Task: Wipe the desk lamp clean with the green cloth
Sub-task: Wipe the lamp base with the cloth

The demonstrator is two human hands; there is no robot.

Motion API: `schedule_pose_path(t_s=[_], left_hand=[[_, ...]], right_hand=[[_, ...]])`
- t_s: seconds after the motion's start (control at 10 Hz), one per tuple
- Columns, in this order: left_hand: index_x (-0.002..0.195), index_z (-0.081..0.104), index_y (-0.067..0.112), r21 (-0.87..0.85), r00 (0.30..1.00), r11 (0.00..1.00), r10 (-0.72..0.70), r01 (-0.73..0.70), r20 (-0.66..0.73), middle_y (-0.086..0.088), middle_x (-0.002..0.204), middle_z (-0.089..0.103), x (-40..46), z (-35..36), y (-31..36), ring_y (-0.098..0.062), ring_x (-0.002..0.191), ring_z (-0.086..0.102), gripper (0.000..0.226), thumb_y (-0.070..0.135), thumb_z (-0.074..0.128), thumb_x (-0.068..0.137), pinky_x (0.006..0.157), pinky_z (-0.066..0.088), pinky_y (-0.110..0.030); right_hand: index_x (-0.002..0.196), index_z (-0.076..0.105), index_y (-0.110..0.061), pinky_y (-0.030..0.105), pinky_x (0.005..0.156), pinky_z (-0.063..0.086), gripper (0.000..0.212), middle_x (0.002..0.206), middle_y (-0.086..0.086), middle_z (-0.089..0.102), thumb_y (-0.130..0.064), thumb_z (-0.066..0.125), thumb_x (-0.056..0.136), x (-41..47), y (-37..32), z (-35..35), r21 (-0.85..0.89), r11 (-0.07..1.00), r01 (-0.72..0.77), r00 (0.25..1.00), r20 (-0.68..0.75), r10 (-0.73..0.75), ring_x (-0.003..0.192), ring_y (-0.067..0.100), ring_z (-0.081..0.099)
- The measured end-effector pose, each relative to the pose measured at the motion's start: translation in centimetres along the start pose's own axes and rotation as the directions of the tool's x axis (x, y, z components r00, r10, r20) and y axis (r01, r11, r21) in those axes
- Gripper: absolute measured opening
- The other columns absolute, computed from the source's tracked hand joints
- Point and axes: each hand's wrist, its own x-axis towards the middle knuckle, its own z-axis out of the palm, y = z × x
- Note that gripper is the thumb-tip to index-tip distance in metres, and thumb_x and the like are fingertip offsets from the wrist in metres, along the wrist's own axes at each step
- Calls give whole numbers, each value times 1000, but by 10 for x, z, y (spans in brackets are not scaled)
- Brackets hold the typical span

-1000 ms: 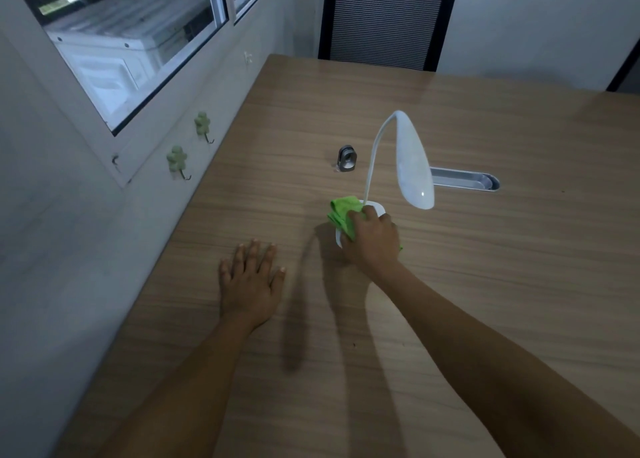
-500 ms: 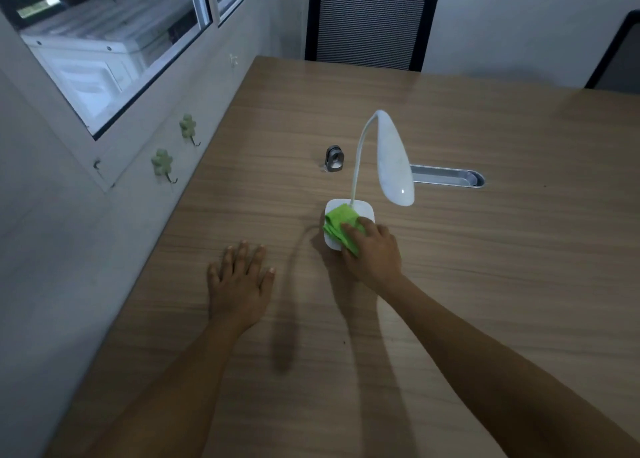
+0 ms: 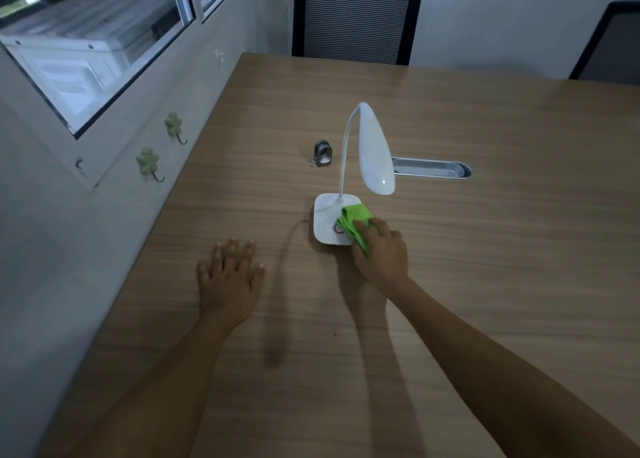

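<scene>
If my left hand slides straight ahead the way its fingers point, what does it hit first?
Probably nothing nearby. The left hand lies flat on the desk, fingers pointing up the bare wood, left of the desk lamp base. The small metal object sits further right, likely off that line, though depth is unclear.

Green cloth pressed onto the lamp base

The green cloth [image 3: 354, 222], bunched under the fingers of the right hand [image 3: 381, 255], is held against the right near part of the square white base of the desk lamp [image 3: 330, 223]. The lamp's neck is curved up and its head tilted down over the wooden table [image 3: 485, 249]. The left hand [image 3: 230, 277] is laid flat, fingers spread, on the table well apart from the base.
</scene>
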Motion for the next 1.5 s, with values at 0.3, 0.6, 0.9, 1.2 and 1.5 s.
schedule_pose_path(t_s=[0.3, 0.6, 0.9, 1.2, 1.5], left_hand=[[145, 27, 36, -7, 1000, 1000, -3, 3, 0, -1, 158, 26, 0, 0, 0, -30, 146, 19, 62, 56, 17, 87, 114, 14, -55], [145, 29, 34, 7, 1000, 1000, -3, 3, -3, -2, 157, 29, 0, 0, 0, -32, 145, 21, 63, 55, 17, 87, 113, 16, -57], [146, 24, 36, -12, 1000, 1000, -5, 5, 11, -1, 159, 22, -1, -2, 1, -30, 147, 16, 64, 56, 13, 87, 115, 12, -55], [146, 26, 36, -39, 1000, 999, 8, -8, -11, -1, 159, 24, -2, -2, 0, -30, 146, 18, 65, 56, 11, 85, 114, 14, -55], [144, 29, 36, -29, 999, 1000, 12, -13, -30, -1, 157, 28, -2, -1, -1, -29, 146, 21, 60, 55, 20, 88, 114, 16, -55]], right_hand=[[116, 61, -27, 41, 69, 53, 49, 119, 10, 65, -40, 43, 73, -31, -7, 5, -57, 932, 357, 933, -16, -359, 82, 38, 62], [111, 64, -24, 42, 63, 52, 47, 114, 13, 67, -37, 43, 72, -25, 2, 10, -107, 974, 202, 979, -3, -203, 74, 41, 61], [107, 64, -14, 43, 74, 44, 33, 120, 14, 62, -25, 62, 76, 15, -42, 5, -216, 969, 120, 993, 50, -111, 87, 41, 56], [102, 65, -10, 42, 82, 43, 21, 117, 10, 62, -13, 54, 84, 23, -90, 16, -272, 949, 161, 985, 100, -139, 96, 39, 55], [77, 69, -10, 39, 71, 45, 11, 85, 8, 69, -21, 66, 75, 23, -103, 31, -223, 971, 84, 988, 145, -52, 77, 36, 58]])
